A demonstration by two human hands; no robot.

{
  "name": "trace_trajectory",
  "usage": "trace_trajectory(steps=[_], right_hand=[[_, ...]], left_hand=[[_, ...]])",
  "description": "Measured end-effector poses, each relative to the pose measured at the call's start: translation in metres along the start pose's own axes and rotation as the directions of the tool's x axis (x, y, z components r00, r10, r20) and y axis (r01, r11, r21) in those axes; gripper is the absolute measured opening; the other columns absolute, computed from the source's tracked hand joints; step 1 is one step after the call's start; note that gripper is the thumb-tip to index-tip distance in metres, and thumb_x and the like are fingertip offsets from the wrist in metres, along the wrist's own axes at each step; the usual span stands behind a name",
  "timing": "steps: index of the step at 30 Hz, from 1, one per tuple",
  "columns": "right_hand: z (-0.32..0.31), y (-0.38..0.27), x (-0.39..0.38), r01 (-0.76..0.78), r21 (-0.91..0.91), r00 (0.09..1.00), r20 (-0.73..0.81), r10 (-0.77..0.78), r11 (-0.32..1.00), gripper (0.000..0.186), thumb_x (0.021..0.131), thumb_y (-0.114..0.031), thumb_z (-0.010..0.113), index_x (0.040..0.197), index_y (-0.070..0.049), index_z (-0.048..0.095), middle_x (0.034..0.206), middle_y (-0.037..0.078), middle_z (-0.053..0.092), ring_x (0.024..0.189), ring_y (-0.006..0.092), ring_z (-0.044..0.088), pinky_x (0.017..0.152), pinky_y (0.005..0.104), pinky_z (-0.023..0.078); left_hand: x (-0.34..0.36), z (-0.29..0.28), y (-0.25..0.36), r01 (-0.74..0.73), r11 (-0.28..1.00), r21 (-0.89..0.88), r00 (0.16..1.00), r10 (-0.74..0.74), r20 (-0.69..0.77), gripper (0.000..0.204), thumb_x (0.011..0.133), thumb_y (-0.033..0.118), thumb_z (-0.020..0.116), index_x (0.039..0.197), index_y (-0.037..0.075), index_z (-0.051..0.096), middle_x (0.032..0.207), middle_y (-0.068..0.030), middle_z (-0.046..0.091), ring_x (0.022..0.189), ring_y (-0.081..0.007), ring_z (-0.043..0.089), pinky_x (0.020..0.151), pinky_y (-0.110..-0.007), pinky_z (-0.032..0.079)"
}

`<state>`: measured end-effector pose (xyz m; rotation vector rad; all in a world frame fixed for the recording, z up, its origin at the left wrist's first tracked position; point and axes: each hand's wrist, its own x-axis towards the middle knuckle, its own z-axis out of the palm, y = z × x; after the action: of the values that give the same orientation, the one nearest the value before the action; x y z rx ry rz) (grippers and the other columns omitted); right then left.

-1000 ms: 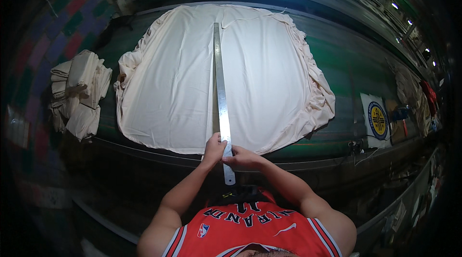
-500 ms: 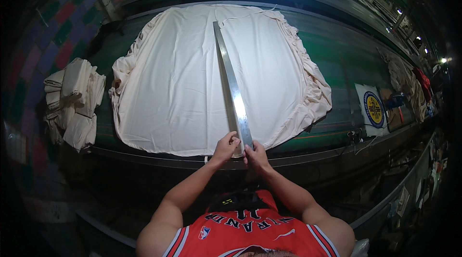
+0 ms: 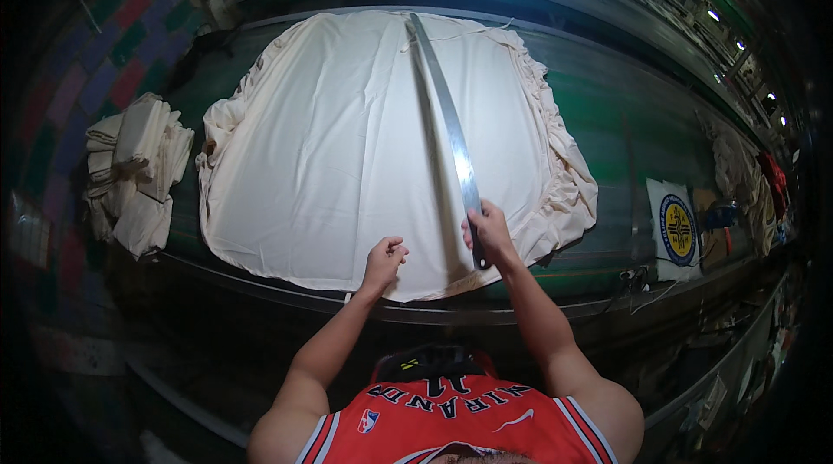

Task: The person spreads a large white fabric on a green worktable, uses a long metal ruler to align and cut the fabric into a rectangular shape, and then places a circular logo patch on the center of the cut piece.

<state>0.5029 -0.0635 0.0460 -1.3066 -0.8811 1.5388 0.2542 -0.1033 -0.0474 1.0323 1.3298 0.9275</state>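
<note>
A long metal ruler (image 3: 453, 130) slants over the spread cream fabric (image 3: 304, 143), its far end near the cloth's back edge. My right hand (image 3: 490, 232) is wrapped around the ruler close to its near end, which has a small hole. A dark shadow runs along the ruler's left side, so part of it seems raised off the cloth. To the left, over the near edge of the fabric, my left hand (image 3: 383, 263) is closed with fingers curled and thumb against them. Whatever it may hold is too small or hidden to name. The fabric's side edges are gathered and ruffled.
A stack of folded cream cloth (image 3: 134, 169) sits at the left end of the green table (image 3: 607, 117). On the right lie a white bag with a round emblem (image 3: 675, 230) and a dark cable box (image 3: 633, 277). A metal rail (image 3: 416, 315) runs along the front edge.
My right hand has moved right and away from me, carrying the ruler rightward. My left hand has come away from the ruler's near end, toward the left.
</note>
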Motion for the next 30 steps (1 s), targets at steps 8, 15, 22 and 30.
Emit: trace_trajectory(steps=[8,15,22,30], right_hand=[[-0.039,0.044,-0.090,-0.124,0.007,0.985,0.125,0.122,0.992,0.015,0.102,-0.019,0.052,0.101,-0.005,0.051,0.072,0.005,0.058,0.049,0.0131,0.056,0.043,0.0280,0.047],[-0.056,0.064,-0.132,-0.174,0.040,0.983,0.064,0.171,0.984,0.014,0.102,-0.020,0.052,0.101,-0.006,0.052,0.072,0.005,0.058,0.049,0.0132,0.056,0.044,0.0274,0.047],[-0.057,0.062,-0.106,-0.121,0.049,0.991,-0.055,0.124,0.991,0.015,0.101,-0.020,0.053,0.099,-0.005,0.053,0.070,0.005,0.059,0.048,0.0132,0.056,0.042,0.0282,0.047],[-0.086,-0.014,0.021,0.090,-0.044,0.992,-0.086,-0.094,0.995,0.019,0.101,-0.020,0.053,0.090,-0.005,0.056,0.065,0.005,0.058,0.046,0.0130,0.054,0.040,0.0281,0.044]], left_hand=[[0.030,0.020,-0.007,-0.001,1.000,0.028,1.000,0.001,0.017,0.030,0.093,0.009,0.057,0.120,-0.004,0.059,0.093,-0.0091,0.068,0.075,-0.0125,0.062,0.068,-0.027,0.052],[0.042,0.041,-0.004,-0.021,1.000,0.013,0.995,0.020,0.095,0.029,0.094,0.009,0.057,0.119,-0.005,0.059,0.091,-0.0082,0.068,0.075,-0.0126,0.062,0.068,-0.027,0.052],[0.038,0.047,-0.001,-0.007,1.000,0.024,0.991,0.004,0.134,0.028,0.093,0.009,0.058,0.118,-0.005,0.059,0.091,-0.0085,0.068,0.075,-0.0132,0.062,0.069,-0.026,0.051],[0.035,0.034,0.003,-0.009,1.000,-0.008,0.998,0.009,0.059,0.028,0.093,0.009,0.057,0.117,-0.005,0.059,0.091,-0.0091,0.067,0.073,-0.0128,0.061,0.068,-0.027,0.051]])
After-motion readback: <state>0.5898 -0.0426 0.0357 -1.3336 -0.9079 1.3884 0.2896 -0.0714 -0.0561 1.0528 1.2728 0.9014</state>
